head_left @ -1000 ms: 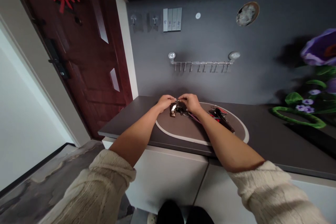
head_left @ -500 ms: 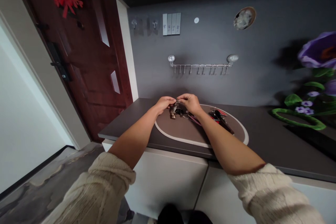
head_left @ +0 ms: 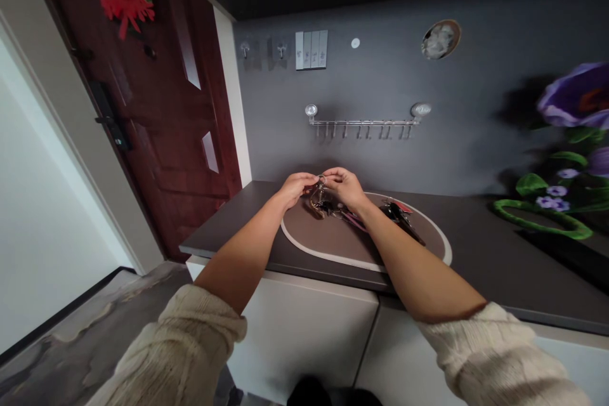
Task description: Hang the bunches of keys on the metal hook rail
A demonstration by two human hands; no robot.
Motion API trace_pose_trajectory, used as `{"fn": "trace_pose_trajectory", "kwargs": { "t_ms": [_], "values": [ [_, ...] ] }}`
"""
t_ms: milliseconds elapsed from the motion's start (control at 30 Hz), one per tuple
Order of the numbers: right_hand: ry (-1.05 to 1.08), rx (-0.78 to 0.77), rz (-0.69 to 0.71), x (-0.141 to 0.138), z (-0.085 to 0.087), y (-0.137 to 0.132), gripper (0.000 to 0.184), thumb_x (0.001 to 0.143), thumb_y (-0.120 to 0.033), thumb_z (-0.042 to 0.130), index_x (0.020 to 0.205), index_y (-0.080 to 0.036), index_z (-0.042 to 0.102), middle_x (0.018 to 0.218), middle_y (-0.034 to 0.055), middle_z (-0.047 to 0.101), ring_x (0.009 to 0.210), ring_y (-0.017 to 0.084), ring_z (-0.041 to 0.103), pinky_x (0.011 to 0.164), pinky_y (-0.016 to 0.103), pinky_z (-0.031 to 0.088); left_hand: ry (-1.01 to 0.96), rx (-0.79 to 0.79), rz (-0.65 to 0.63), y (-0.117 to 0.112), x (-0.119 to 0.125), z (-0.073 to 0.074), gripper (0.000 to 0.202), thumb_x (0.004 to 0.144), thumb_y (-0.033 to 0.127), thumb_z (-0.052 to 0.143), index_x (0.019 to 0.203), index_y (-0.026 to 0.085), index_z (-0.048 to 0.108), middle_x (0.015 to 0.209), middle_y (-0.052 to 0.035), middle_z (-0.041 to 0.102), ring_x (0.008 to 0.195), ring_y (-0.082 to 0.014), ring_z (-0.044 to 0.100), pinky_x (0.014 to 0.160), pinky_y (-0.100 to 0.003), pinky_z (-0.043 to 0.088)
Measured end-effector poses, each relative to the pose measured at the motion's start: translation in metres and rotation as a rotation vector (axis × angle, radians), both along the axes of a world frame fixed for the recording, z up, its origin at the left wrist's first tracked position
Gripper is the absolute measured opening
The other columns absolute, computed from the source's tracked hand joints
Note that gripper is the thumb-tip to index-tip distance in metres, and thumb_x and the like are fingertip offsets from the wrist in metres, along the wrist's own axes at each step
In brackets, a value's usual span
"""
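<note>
Between my two hands a metal key ring (head_left: 322, 179) is held up over the oval brown mat (head_left: 328, 244). My left hand (head_left: 295, 189) pinches its left side, and my right hand (head_left: 346, 188) pinches the right side with thumb and fingertips. From the ring hangs a bunch of keys (head_left: 318, 206), with a brownish piece among them; its lower end is near or on the mat. A pinkish strap (head_left: 354, 222) lies partly behind my right wrist. Farther right on the mat is a heap of dark items (head_left: 402, 222) with a red piece.
A rail with several hooks (head_left: 365, 122) is fixed to the grey wall behind. On the right, a purple flower decoration (head_left: 578, 101) with a green base stands on the dark counter (head_left: 480, 254). A dark red door (head_left: 185, 203) is at the left.
The key ring shows more plainly between my fingertips, and the hanging bunch has turned slightly. The view has shifted a little; both hands stay almost in place.
</note>
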State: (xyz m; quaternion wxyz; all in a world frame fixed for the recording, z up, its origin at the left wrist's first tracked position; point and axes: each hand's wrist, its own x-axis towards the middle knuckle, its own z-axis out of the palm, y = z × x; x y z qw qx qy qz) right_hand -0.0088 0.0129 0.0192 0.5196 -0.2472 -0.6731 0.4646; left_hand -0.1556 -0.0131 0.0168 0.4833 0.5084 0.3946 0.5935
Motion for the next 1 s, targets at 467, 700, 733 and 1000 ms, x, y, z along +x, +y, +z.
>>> {"fn": "trace_pose_trajectory", "kwargs": {
  "t_ms": [467,700,733,1000],
  "values": [
    [0.062,-0.106,0.056,-0.003,0.005,-0.008,0.026,0.062,-0.036,0.063,0.079,-0.017,0.06,0.081,0.0029,0.062,0.07,0.011,0.057,0.067,0.026,0.045,-0.033,0.175,0.123,-0.003,0.006,0.008,0.024,0.058,0.032,0.067,0.073,0.015,0.06,0.071,-0.0017,0.059,0.062,-0.0086,0.051,0.058,-0.021,0.038],
    [0.016,0.012,-0.029,-0.004,0.013,-0.012,0.029,0.06,-0.038,0.064,0.08,-0.017,0.063,0.081,0.0027,0.063,0.07,0.011,0.056,0.066,0.025,0.043,-0.044,0.225,0.141,-0.003,0.007,0.01,0.023,0.061,0.033,0.065,0.076,0.016,0.061,0.073,-0.0012,0.06,0.063,-0.0079,0.052,0.057,-0.02,0.037],
    [0.016,0.033,-0.045,-0.003,0.013,-0.012,0.028,0.06,-0.038,0.064,0.079,-0.017,0.063,0.08,0.0028,0.064,0.07,0.011,0.056,0.067,0.025,0.042,-0.037,0.233,0.153,-0.004,0.007,0.01,0.023,0.061,0.033,0.064,0.076,0.016,0.061,0.073,-0.0014,0.06,0.064,-0.0082,0.052,0.057,-0.02,0.037],
    [0.129,0.097,-0.157,-0.004,0.016,-0.01,0.028,0.059,-0.04,0.064,0.075,-0.017,0.064,0.077,0.0028,0.065,0.073,0.013,0.056,0.074,0.028,0.041,0.104,0.365,0.261,-0.01,0.014,0.016,0.024,0.06,0.027,0.065,0.081,0.014,0.063,0.082,-0.0062,0.064,0.075,-0.0123,0.056,0.076,-0.027,0.041]
  ]
}}
